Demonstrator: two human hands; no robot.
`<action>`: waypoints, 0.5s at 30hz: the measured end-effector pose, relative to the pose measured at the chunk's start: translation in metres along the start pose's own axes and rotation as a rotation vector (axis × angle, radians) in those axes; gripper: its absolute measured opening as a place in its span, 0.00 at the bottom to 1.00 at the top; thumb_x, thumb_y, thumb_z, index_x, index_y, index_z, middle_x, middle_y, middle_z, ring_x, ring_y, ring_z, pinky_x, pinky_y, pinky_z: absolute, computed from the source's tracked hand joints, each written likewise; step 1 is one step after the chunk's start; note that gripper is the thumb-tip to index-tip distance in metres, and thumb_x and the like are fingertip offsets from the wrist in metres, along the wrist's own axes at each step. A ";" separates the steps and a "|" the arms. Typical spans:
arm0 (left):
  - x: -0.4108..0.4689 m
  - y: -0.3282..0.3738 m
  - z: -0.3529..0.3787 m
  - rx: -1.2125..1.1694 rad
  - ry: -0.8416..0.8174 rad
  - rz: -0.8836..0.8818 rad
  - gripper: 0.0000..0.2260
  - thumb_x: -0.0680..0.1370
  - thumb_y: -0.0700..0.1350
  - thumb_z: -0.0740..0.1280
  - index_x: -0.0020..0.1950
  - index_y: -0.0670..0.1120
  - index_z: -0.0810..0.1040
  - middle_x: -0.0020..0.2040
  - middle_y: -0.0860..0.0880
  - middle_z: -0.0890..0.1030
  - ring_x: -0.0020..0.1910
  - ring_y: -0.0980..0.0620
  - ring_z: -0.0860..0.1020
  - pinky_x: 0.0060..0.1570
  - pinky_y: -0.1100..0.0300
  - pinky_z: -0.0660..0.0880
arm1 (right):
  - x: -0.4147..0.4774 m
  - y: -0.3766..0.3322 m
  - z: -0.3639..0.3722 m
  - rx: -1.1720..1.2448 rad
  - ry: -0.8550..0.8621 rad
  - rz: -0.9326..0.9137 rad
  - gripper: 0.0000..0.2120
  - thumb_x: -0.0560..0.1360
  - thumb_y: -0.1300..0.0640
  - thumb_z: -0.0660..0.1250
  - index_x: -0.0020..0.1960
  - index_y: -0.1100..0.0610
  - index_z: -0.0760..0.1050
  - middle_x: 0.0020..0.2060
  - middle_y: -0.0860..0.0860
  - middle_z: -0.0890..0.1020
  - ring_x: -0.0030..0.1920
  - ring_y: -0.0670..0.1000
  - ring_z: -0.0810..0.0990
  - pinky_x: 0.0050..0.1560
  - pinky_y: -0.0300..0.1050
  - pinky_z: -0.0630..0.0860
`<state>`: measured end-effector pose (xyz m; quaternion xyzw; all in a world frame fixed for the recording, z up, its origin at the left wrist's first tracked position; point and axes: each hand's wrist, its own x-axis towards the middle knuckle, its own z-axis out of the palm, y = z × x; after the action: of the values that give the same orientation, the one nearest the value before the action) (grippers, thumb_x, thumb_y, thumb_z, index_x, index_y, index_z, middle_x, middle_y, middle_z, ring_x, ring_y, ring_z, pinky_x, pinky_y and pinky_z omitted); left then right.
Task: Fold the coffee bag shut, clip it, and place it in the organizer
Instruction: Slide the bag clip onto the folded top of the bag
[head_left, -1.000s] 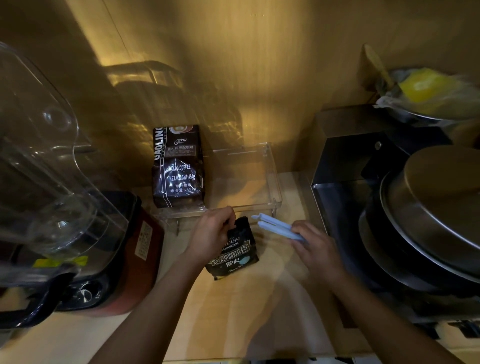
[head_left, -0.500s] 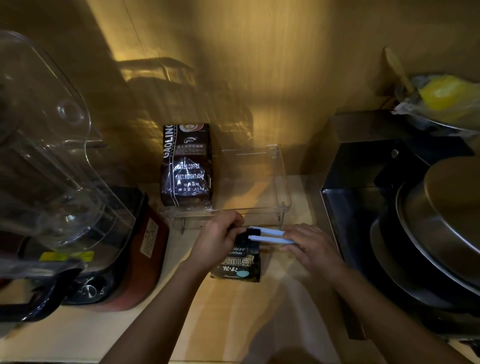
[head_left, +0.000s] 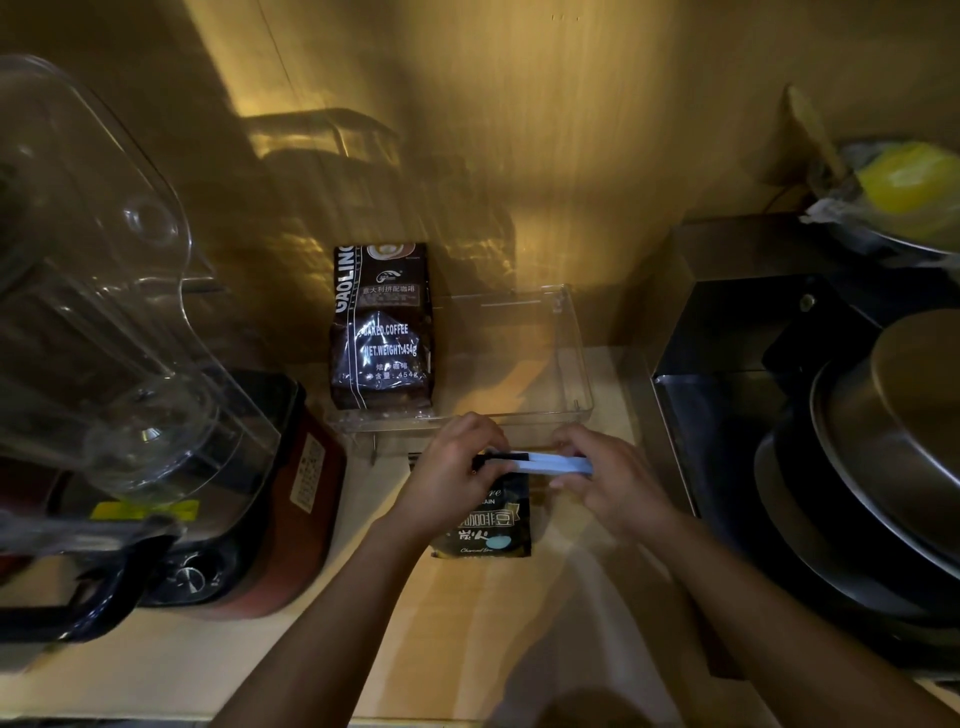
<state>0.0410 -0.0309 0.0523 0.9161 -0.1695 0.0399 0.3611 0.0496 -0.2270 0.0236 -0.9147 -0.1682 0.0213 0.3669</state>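
A small black coffee bag (head_left: 488, 525) with white lettering stands on the wooden counter, its top folded over. My left hand (head_left: 452, 475) pinches the folded top at its left end. A long pale blue clip (head_left: 553, 463) lies across the fold, and my right hand (head_left: 608, 478) grips its right end. Just behind stands the clear plastic organizer (head_left: 576, 364). A larger dark coffee bag (head_left: 382, 327) fills its left side; its right side holds nothing.
A blender with a clear jug (head_left: 93, 312) on a red and black base (head_left: 270, 499) crowds the left. Stacked metal pans (head_left: 893, 457) in a steel tray (head_left: 691, 415) take up the right. A wooden wall rises behind the organizer.
My right hand has brought the blue clip leftward onto the bag's folded top, where it now lies level. My left hand stayed on the fold. The camera moved closer.
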 end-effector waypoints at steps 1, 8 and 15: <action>0.000 0.000 0.000 -0.004 -0.002 0.004 0.04 0.70 0.38 0.71 0.43 0.41 0.78 0.45 0.44 0.79 0.48 0.48 0.75 0.49 0.56 0.70 | 0.001 -0.002 0.000 0.003 -0.003 0.000 0.19 0.67 0.60 0.73 0.54 0.49 0.72 0.42 0.44 0.76 0.45 0.50 0.76 0.45 0.46 0.73; -0.001 -0.001 0.014 0.049 0.015 0.012 0.06 0.71 0.38 0.70 0.46 0.43 0.78 0.44 0.44 0.82 0.46 0.46 0.76 0.45 0.66 0.60 | 0.013 -0.024 0.004 -0.021 -0.054 -0.103 0.16 0.68 0.61 0.72 0.50 0.49 0.70 0.45 0.50 0.82 0.44 0.52 0.77 0.42 0.46 0.72; -0.002 0.000 0.015 0.041 0.034 -0.032 0.04 0.73 0.38 0.68 0.47 0.43 0.78 0.45 0.45 0.82 0.44 0.52 0.71 0.44 0.67 0.58 | 0.014 -0.016 0.005 0.107 -0.076 0.068 0.18 0.67 0.55 0.73 0.55 0.49 0.73 0.45 0.45 0.80 0.47 0.49 0.77 0.47 0.45 0.73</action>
<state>0.0383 -0.0401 0.0406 0.9251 -0.1479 0.0532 0.3456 0.0578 -0.2082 0.0316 -0.8975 -0.1496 0.0773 0.4077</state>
